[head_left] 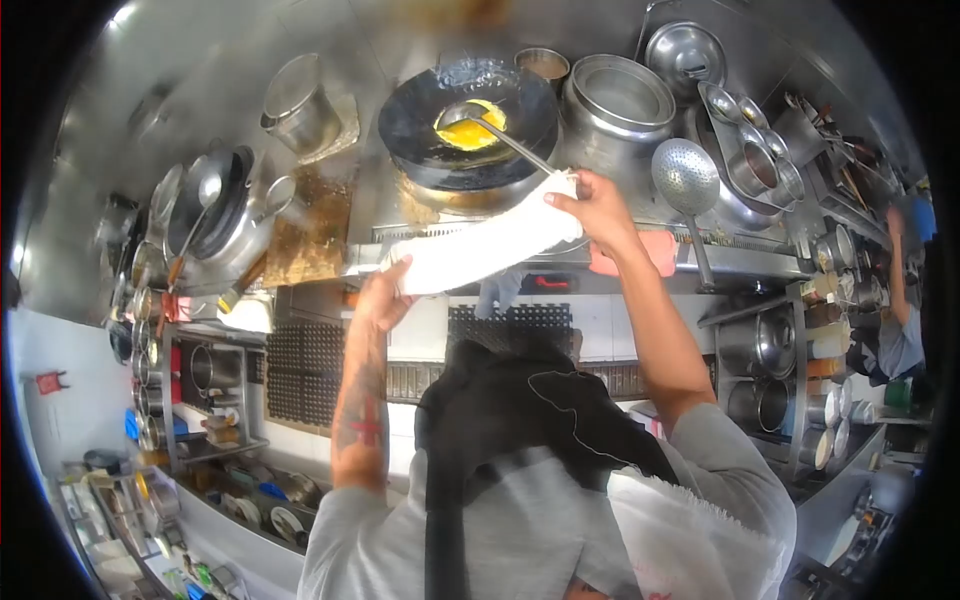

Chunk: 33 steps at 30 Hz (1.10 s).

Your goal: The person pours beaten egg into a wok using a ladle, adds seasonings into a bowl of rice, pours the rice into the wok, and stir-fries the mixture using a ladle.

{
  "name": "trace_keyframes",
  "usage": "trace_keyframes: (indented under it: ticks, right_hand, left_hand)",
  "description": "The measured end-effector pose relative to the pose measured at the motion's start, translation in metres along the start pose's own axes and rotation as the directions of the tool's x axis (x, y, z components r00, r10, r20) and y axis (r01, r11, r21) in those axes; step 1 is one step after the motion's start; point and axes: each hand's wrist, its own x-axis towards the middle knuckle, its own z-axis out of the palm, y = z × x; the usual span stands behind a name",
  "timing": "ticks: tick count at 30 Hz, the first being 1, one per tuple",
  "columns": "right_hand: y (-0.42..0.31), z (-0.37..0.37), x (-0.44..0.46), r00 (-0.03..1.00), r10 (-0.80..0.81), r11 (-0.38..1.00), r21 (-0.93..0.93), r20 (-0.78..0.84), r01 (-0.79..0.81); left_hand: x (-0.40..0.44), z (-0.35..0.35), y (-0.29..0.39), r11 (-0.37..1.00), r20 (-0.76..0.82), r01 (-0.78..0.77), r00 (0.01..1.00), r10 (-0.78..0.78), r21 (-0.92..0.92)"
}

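Observation:
Both of my hands hold a long folded white cloth in front of the stove. My left hand grips its lower left end, and my right hand grips the upper right end, where the handle of a ladle meets the cloth. The ladle's bowl rests in a black wok, over yellow egg with a pale rim. Whether my right fingers close round the handle too is hidden by the cloth.
Right of the wok stand a large metal pot, a perforated skimmer and a rack of ladles and small pots. A pink cloth lies on the front edge. Another person's arm shows at the far right.

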Motion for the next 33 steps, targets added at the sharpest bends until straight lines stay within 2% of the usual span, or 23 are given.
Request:
trace_keyframes:
  ticks: [2,3,7,9,10,11,13,15,16,17,18,19,21,23,24,25,26,27,28,29,31,32,33]
  right_hand:
    - [0.020,-0.002,-0.005,0.997,0.066,0.994,0.084,-0.026,-0.064]
    - [0.031,0.001,-0.006,0.996,0.086,0.993,0.078,-0.025,-0.083]
    - [0.045,0.051,-0.021,0.998,-0.051,0.863,-0.505,-0.033,0.028]
    - [0.062,0.092,-0.032,0.999,-0.007,0.854,-0.520,0.046,0.030]
    - [0.065,0.110,-0.036,0.989,0.055,0.860,-0.509,0.138,0.023]
    - [0.068,0.120,-0.043,0.979,-0.108,0.820,-0.542,0.170,0.185]
    - [0.068,0.110,-0.040,0.930,-0.129,0.915,-0.321,0.345,0.246]
    - [0.066,0.079,-0.044,0.994,0.055,0.989,0.133,0.095,-0.068]
    - [0.077,0.064,-0.039,0.990,0.134,0.984,-0.110,-0.042,-0.138]
    - [0.079,0.058,-0.039,0.991,0.129,0.985,-0.113,-0.037,-0.133]
    - [0.082,0.057,-0.040,0.916,0.275,0.825,0.418,0.292,-0.380]
    - [0.086,0.057,-0.041,0.767,0.181,0.347,0.690,0.616,-0.635]
    - [0.069,0.082,-0.037,0.817,0.169,0.453,0.693,0.551,-0.561]
    - [0.054,0.106,-0.032,0.842,0.090,0.782,0.486,0.531,-0.390]
    - [0.053,0.118,-0.024,0.837,0.057,0.954,0.216,0.545,-0.206]
    - [0.052,0.127,-0.023,0.833,0.054,0.956,0.211,0.551,-0.202]
    - [0.030,0.135,-0.027,0.933,0.091,0.987,-0.153,0.348,-0.039]
    - [0.014,0.140,-0.027,0.992,0.019,0.852,-0.522,0.128,0.051]
    - [0.030,0.141,-0.020,0.989,0.017,0.857,-0.513,0.145,0.061]
    - [0.040,0.141,-0.014,0.972,0.019,0.840,-0.531,0.236,0.112]
    - [0.053,0.116,0.006,0.784,0.053,0.958,-0.254,0.618,0.136]
    - [0.047,0.101,0.013,0.845,0.065,0.881,-0.429,0.531,0.201]
    - [0.040,0.086,0.022,0.898,0.056,0.768,-0.593,0.437,0.241]
  left_hand:
    - [-0.008,-0.003,-0.025,0.938,0.147,0.015,0.988,0.039,-0.346]
    - [-0.008,-0.002,-0.031,0.936,0.147,0.034,0.989,0.020,-0.351]
    - [0.012,0.016,-0.060,0.943,0.236,0.150,0.969,-0.079,-0.297]
    - [0.024,0.036,-0.076,0.991,0.288,0.076,0.957,-0.042,-0.110]
    - [0.000,0.066,-0.058,0.972,0.300,0.084,0.954,-0.014,-0.221]
    - [0.004,0.074,-0.064,0.971,0.310,0.096,0.950,-0.024,-0.219]
    - [0.016,0.078,-0.070,0.955,0.082,-0.085,0.990,0.112,-0.283]
    - [0.001,0.072,-0.036,0.943,0.137,-0.029,0.987,0.079,-0.332]
    - [-0.006,0.072,-0.022,0.938,0.167,-0.012,0.983,0.075,-0.346]
    - [-0.010,0.069,-0.015,0.935,0.196,0.010,0.978,0.064,-0.355]
    - [-0.007,0.059,-0.015,0.926,0.223,0.037,0.973,0.052,-0.375]
    - [-0.002,0.054,-0.014,0.927,0.223,0.031,0.973,0.057,-0.373]
    - [0.009,0.044,-0.019,0.941,0.240,0.063,0.971,0.020,-0.332]
    - [0.038,0.043,-0.050,0.947,0.318,0.042,0.946,0.065,-0.318]
    - [0.042,0.050,-0.051,0.955,0.405,0.018,0.908,0.108,-0.296]
    - [0.041,0.052,-0.053,0.953,0.401,0.011,0.909,0.117,-0.303]
    - [0.029,0.062,-0.044,0.881,0.403,0.122,0.911,0.082,-0.456]
    - [0.021,0.070,-0.037,0.774,0.419,0.226,0.906,0.056,-0.591]
    - [0.031,0.072,-0.056,0.821,0.318,0.087,0.940,0.119,-0.564]
    - [0.023,0.078,-0.053,0.959,0.128,-0.081,0.985,0.119,-0.270]
    - [0.065,0.052,-0.068,0.963,0.279,0.073,0.960,0.002,-0.258]
    - [0.077,0.044,-0.063,0.963,0.286,0.074,0.958,0.003,-0.258]
    - [0.090,0.040,-0.054,0.854,0.313,0.202,0.949,-0.049,-0.480]
